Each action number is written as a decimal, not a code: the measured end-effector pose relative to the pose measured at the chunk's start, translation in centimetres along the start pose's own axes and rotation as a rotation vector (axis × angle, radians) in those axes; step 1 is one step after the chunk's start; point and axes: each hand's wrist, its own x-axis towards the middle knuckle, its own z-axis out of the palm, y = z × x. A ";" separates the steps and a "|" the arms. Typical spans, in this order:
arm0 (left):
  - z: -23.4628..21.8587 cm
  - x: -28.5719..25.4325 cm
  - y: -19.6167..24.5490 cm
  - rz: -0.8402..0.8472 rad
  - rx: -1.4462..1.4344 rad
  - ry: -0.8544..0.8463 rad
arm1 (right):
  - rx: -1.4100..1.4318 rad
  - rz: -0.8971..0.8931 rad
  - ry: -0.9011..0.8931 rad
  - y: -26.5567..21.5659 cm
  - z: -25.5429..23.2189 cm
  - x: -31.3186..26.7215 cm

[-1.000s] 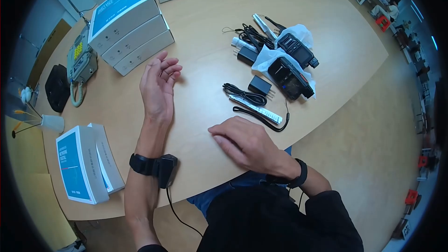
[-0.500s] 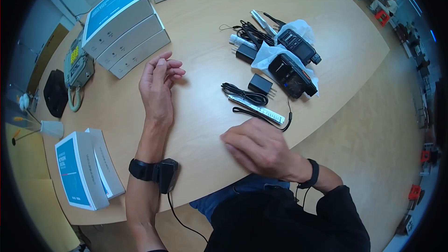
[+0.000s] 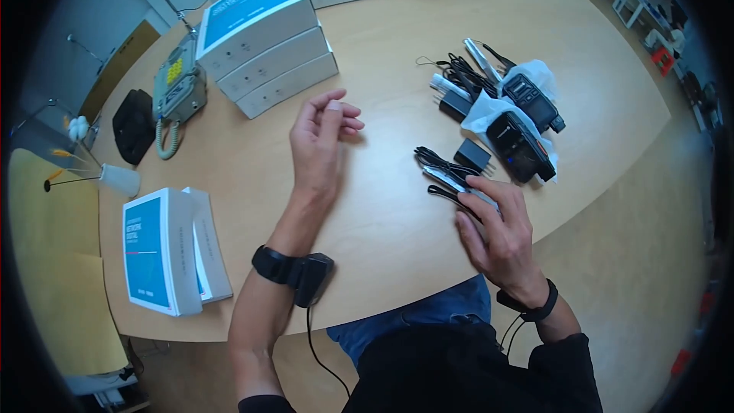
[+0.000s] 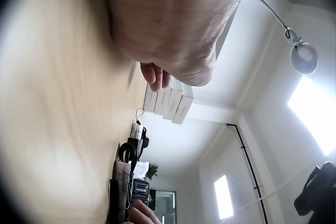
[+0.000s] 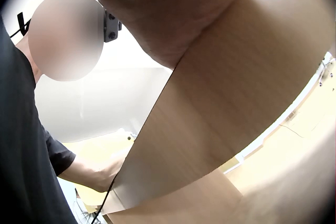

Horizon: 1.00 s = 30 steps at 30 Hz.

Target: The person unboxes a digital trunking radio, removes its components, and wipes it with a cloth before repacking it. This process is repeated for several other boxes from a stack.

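My right hand (image 3: 503, 233) reaches over a slim silver-white strip (image 3: 440, 177) and a black wrist strap (image 3: 441, 191) on the table. Its fingertips lie across the strip, with the thumb apart on the near side; the strip's right end is hidden beneath them. A coiled black cable (image 3: 433, 156) and a black charger plug (image 3: 472, 154) lie just beyond. In the left wrist view, the right fingers (image 4: 140, 213) show beside these items. My left hand (image 3: 317, 145) rests on the table by the stacked boxes, fingers loosely bent around nothing.
Two black handheld radios (image 3: 520, 147) lie on white wrapping at the right, beside more cables and plugs. Stacked white-and-blue boxes (image 3: 264, 53) stand at the back left, near a corded telephone (image 3: 180, 84). Two more boxes (image 3: 157, 252) lean together at the front left.
My right hand has moved from the table's front edge forward and right, opening from a loose curl over the strip. The left hand stays on the table. The head view has shifted.
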 end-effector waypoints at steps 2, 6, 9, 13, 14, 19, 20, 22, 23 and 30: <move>0.6 -0.2 0.2 0.028 0.107 0.021 | 0.006 0.021 -0.008 0.1 -0.1 0.0; 1.9 -0.4 0.9 -0.005 0.314 -0.017 | 0.028 0.014 0.014 0.2 -0.1 -0.2; 2.3 0.5 1.6 0.497 0.926 0.036 | -0.004 0.014 0.010 0.0 -0.2 0.0; -0.5 7.3 8.6 1.000 1.507 0.232 | 0.014 0.053 0.006 0.2 -0.1 0.0; -1.9 9.1 10.2 1.044 1.596 0.259 | 0.021 0.063 0.011 0.2 -0.1 -0.1; -6.9 12.2 13.2 0.267 1.875 -0.067 | 0.038 0.067 0.021 0.5 -0.4 -0.2; -7.0 12.0 13.1 0.277 1.878 -0.075 | 0.045 0.067 0.012 0.5 -0.4 -0.2; -7.2 11.1 12.7 0.434 1.899 -0.015 | 0.060 0.065 0.004 0.3 -0.4 -0.2; -7.3 10.4 12.6 0.440 1.890 -0.030 | 0.049 0.078 0.005 0.3 -0.3 -0.1; -8.4 8.3 11.8 0.805 1.967 -0.058 | 0.087 0.043 0.083 0.6 0.1 -1.0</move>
